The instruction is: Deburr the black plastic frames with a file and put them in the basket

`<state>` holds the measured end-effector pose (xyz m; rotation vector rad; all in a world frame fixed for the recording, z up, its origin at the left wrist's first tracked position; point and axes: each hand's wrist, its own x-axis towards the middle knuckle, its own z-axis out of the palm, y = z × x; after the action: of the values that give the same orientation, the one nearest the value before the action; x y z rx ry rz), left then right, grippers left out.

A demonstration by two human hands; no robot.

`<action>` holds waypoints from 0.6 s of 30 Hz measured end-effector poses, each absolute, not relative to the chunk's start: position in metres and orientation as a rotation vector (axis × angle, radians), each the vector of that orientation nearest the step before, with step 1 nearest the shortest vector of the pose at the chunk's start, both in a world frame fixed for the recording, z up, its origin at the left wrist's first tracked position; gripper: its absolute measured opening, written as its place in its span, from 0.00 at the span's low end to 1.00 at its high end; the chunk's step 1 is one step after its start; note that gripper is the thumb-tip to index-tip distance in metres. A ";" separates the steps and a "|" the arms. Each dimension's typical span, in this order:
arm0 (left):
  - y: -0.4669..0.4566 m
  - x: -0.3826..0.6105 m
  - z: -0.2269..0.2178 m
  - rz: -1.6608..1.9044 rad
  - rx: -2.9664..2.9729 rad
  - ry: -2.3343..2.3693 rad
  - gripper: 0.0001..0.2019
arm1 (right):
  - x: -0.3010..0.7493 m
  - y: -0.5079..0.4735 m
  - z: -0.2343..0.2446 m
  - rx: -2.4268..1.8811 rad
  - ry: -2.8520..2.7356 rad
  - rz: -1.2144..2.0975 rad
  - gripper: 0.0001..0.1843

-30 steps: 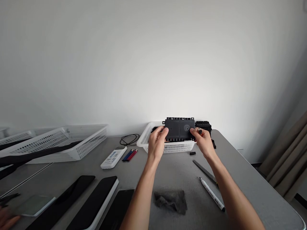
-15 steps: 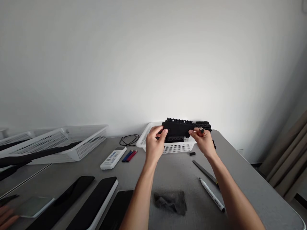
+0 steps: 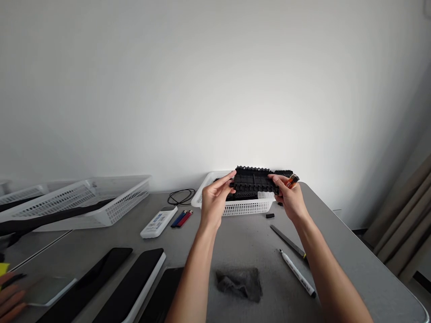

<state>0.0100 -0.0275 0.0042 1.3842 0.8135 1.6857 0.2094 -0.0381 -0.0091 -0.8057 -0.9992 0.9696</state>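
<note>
Both my hands hold a black plastic part (image 3: 254, 176) with a scalloped, toothed edge, raised over a white plastic basket (image 3: 247, 207). My left hand (image 3: 215, 199) pinches its left end. My right hand (image 3: 290, 197) grips the right end, and a small orange object with a black end (image 3: 292, 181) also sticks out of that hand; its kind is unclear. Ribs and small knobs show on the side of the part facing me. More black toothed parts lie in the basket, partly hidden behind the held one. Another black toothed piece (image 3: 284, 172) shows behind my right hand.
On the grey table (image 3: 242, 242) are a dark cloth (image 3: 239, 283), a white marker (image 3: 298, 273), a file-like blade (image 3: 288, 240), two lighters (image 3: 182, 218), a white box (image 3: 159, 222), a black cable (image 3: 182, 196) and long black panels (image 3: 129, 285). Another person's hand (image 3: 10, 298) is at lower left.
The black part has turned in my hands, from its smooth face to its ribbed side. My right hand has rotated, showing more of the orange object. The other person's hand has shifted, with something yellow beside it.
</note>
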 end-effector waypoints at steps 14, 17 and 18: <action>-0.032 0.009 0.010 1.564 1.294 0.730 0.16 | 0.205 -0.047 -0.002 -0.897 -1.042 0.770 0.24; -0.035 0.007 0.012 1.568 1.262 0.766 0.23 | 0.204 -0.049 -0.003 -0.873 -1.113 0.662 0.27; -0.035 0.007 0.013 1.560 1.259 0.771 0.27 | 0.205 -0.048 -0.004 -0.860 -1.134 0.631 0.30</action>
<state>0.0069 -0.0352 0.0126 1.2586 0.7714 1.5596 0.2046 -0.0484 -0.0042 -0.8598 -1.1340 0.6314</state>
